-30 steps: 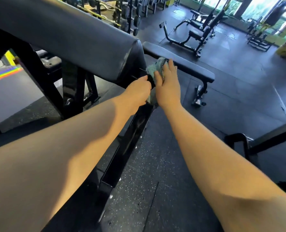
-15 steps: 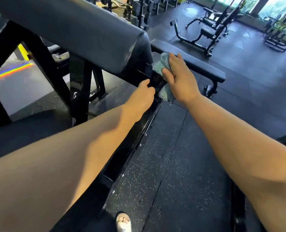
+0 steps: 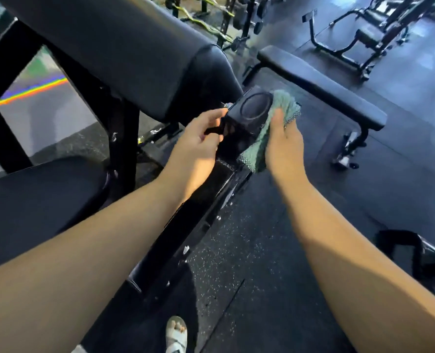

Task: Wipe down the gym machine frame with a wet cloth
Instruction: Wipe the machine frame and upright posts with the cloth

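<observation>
in the head view, you held the cloth [image 3: 286, 104] in your right hand [image 3: 285, 146], thumb on top and fingers wrapped behind it, pressed to the three o'clock side of the frame [image 3: 186, 225] just below its capped end. the cloth looked soft, limp and light, so it would fold round edges readily. being wet, it could slide on the glossy paint, so bunching it in the palm as you did seemed the best hold. your left hand [image 3: 198, 143] was curled narrowly on the nine o'clock side of the same end, thumb reaching toward a small bolt, and it seemed to steady you. the frame itself looked stiff, heavy and fixed, so it would take firm pressure. the big arm pad [image 3: 124, 47] overhung the frame from eleven o'clock and would crowd any stroke upward. the seat [image 3: 41, 194] lay at eight o'clock, a flat bench [image 3: 320, 82] stood well apart at one o'clock, and your sandalled foot [image 3: 176, 335] was at six o'clock, just beside the frame's lower run.
</observation>
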